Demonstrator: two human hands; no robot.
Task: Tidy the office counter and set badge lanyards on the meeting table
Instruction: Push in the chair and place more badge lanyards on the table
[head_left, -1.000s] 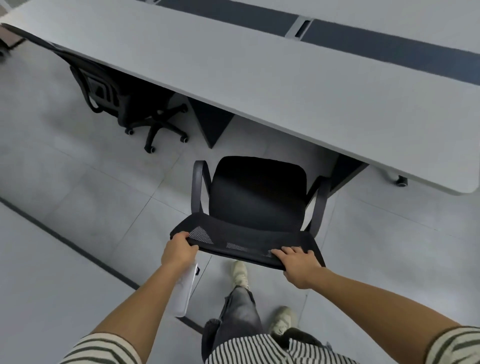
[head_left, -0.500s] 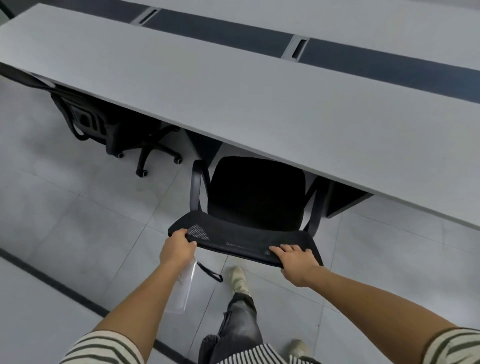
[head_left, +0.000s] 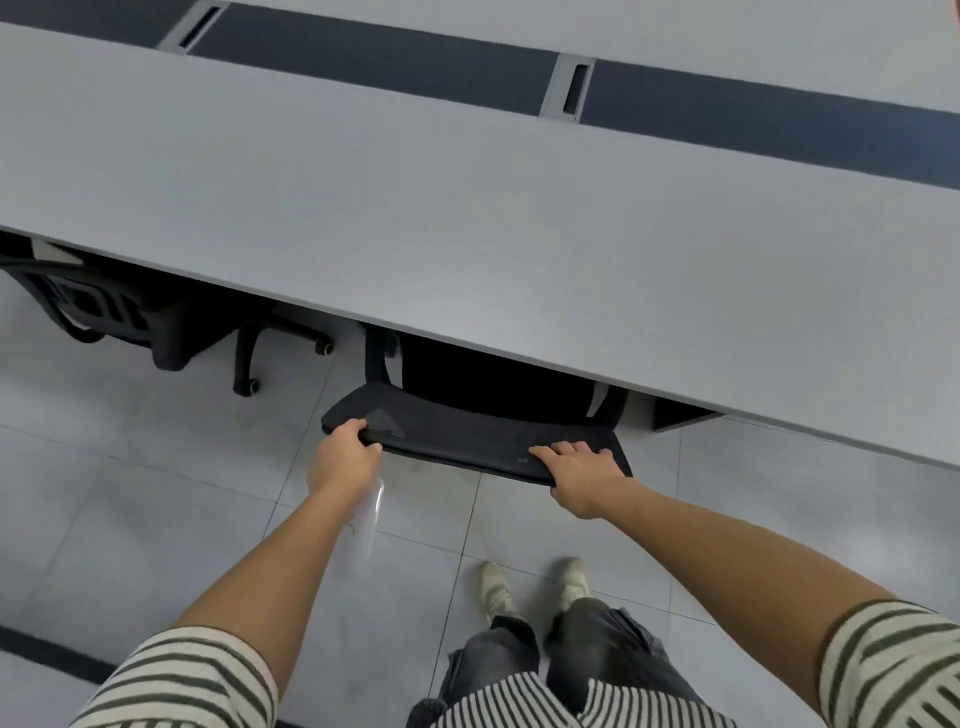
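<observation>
Chair top in both hands

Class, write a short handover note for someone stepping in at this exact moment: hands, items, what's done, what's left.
Left hand grips the chair backrest; a clear sleeve, likely a badge holder, hangs beneath it.
Right hand grips the same backrest.
Done: seat sits mostly under the meeting table.
Left: release the chair, set lanyards on the table. The counter is not in view.

Table hides most of the chair; clear hanging item blurred.
</observation>
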